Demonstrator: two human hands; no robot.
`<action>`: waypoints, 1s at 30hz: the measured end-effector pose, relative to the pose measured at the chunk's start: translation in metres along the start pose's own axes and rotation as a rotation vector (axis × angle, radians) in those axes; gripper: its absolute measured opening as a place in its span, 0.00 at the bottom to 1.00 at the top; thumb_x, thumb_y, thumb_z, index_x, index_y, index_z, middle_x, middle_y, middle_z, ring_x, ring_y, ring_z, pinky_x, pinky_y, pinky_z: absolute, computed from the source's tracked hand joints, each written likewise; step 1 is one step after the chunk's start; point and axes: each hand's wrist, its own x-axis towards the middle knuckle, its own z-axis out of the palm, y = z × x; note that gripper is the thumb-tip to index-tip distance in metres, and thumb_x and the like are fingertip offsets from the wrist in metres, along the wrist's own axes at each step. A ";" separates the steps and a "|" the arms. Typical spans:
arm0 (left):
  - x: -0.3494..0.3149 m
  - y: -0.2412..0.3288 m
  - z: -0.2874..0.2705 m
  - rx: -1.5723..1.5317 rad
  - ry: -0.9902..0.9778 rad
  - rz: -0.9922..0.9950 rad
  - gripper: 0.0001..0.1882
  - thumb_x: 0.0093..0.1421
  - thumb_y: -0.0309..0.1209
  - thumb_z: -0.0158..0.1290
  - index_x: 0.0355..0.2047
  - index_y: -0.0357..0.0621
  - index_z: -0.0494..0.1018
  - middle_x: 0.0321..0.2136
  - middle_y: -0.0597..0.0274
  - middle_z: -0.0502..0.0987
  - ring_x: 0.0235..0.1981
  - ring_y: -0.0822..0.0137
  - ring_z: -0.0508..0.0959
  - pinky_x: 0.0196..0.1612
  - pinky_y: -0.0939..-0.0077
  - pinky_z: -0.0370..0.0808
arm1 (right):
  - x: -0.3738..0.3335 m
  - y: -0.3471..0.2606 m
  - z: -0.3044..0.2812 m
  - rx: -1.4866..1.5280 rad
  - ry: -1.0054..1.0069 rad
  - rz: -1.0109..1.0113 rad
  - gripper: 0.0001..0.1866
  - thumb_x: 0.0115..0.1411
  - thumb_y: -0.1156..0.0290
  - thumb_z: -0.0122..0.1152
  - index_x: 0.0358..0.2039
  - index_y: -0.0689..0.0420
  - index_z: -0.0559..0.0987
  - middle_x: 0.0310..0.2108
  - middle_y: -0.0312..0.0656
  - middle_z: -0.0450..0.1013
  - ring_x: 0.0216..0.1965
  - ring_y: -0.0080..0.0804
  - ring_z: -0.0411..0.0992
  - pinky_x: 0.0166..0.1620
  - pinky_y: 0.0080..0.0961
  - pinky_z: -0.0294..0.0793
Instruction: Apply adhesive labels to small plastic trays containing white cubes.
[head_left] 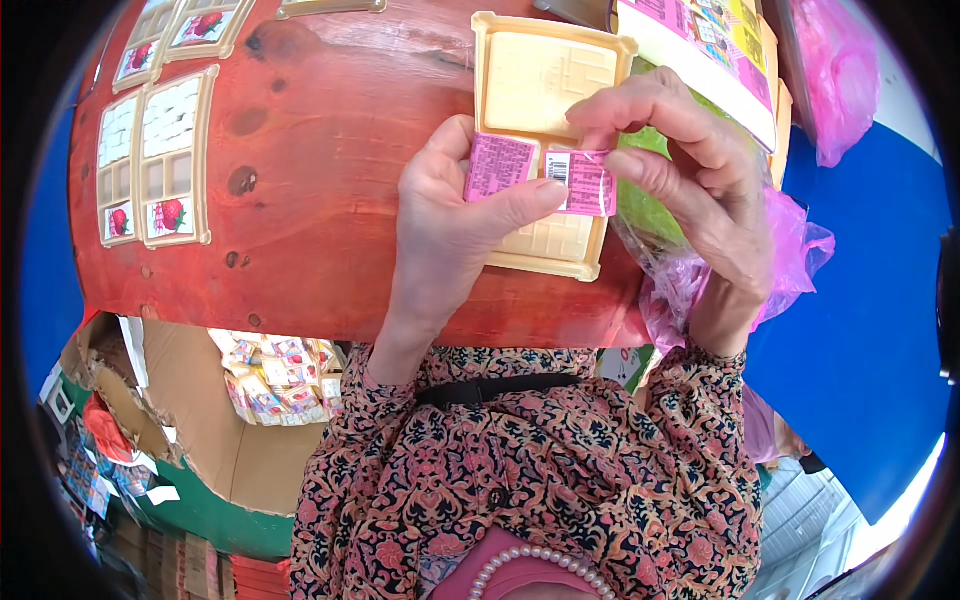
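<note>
A cream plastic tray (555,75) with moulded lines on its face stands tilted above the red table in front of me. Across its middle runs a pink printed label (500,163), with a barcode on its right part. My left hand (445,200) grips the tray from the left, its thumb pressed flat over the label. At the label's right edge, the thumb and forefinger of my right hand (705,170) close in a pinch on it; the fingertips partly hide the exact spot they hold.
Open cream trays (178,165) with white pieces and strawberry-picture cards lie at the left of the red table (320,170). Printed cartons (715,60) and pink plastic bags (830,80) are at the right. Below left, a cardboard box (205,410) holds many small wrapped packets (285,378).
</note>
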 end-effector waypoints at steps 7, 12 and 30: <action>-0.001 -0.004 -0.002 0.061 -0.015 0.007 0.23 0.47 0.23 0.61 0.41 0.32 0.63 0.35 0.55 0.75 0.34 0.73 0.76 0.38 0.81 0.75 | 0.001 -0.001 -0.004 0.072 -0.072 0.015 0.13 0.49 0.83 0.58 0.38 0.64 0.75 0.28 0.37 0.70 0.33 0.22 0.69 0.41 0.19 0.67; -0.004 -0.004 0.004 0.117 -0.013 0.060 0.23 0.47 0.24 0.62 0.39 0.32 0.63 0.34 0.55 0.75 0.34 0.73 0.77 0.37 0.82 0.75 | -0.003 -0.001 0.003 0.143 0.015 0.078 0.13 0.47 0.85 0.59 0.36 0.64 0.76 0.27 0.36 0.71 0.33 0.22 0.69 0.40 0.17 0.67; -0.007 -0.004 0.005 0.063 0.010 0.132 0.21 0.50 0.27 0.60 0.39 0.33 0.63 0.33 0.57 0.75 0.34 0.76 0.75 0.37 0.83 0.74 | 0.000 0.002 0.012 0.162 0.070 0.004 0.08 0.45 0.85 0.62 0.29 0.63 0.77 0.28 0.38 0.72 0.34 0.24 0.69 0.39 0.18 0.67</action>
